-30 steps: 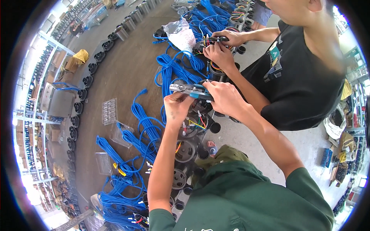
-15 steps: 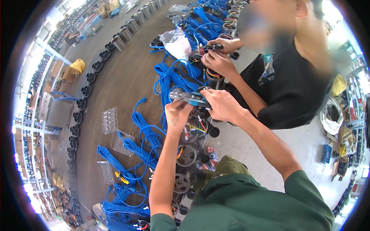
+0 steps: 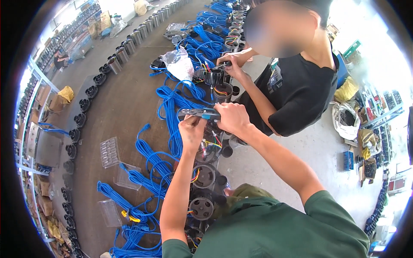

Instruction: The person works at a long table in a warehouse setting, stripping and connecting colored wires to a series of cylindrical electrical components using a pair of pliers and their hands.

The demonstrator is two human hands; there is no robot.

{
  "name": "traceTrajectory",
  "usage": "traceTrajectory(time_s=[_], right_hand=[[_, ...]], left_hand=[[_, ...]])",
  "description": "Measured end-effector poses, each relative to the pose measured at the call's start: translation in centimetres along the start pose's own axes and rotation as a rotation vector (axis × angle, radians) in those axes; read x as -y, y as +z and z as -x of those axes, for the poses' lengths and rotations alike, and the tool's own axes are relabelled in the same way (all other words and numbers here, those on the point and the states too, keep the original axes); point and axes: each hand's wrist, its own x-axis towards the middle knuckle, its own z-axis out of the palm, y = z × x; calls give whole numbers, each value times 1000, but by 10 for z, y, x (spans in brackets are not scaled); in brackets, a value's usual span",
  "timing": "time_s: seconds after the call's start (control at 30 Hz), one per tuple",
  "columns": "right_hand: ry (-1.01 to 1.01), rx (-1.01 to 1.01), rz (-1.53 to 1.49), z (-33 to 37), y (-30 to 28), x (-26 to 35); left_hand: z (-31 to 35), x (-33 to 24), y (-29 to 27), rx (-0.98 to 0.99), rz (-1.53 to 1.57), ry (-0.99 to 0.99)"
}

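My right hand (image 3: 232,117) is wrapped round the blue-and-black handles of metal crimping pliers (image 3: 192,112). The pliers lie level, their jaws pointing left. Just under the jaws, my left hand (image 3: 192,130) is closed in a pinch; what its fingers hold is too small to make out. Below my hands, a row of round grey motor housings (image 3: 203,176) runs along the table's edge, with coloured wires (image 3: 216,139) sticking out of some. Coiled blue cables (image 3: 172,101) lie to the left of my hands.
Across from me, a person in a black shirt (image 3: 297,92) works with a dark hand tool at a black motor part (image 3: 213,77). A white plastic bag (image 3: 178,64), clear plastic trays (image 3: 109,152) and a yellow piece (image 3: 130,216) lie on the brown table (image 3: 107,124). Black round parts (image 3: 80,119) line its far side.
The whole view has shifted, so my hands and the table appear further left. The pliers' handles look closer together. The other person's head and hands have moved.
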Motion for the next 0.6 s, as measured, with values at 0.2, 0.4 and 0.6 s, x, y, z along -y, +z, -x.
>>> traceTrajectory(time_s=[0.2,0.4,0.6], right_hand=[[85,195,20,-8,-12,6],[26,165,-198,-7,8,-8],[-77,113,-349,-8,22,-26]], left_hand=[[0,0,0,15,-33,72],[2,3,1,-16,-85,122],[-1,-4,5,3,-154,149]])
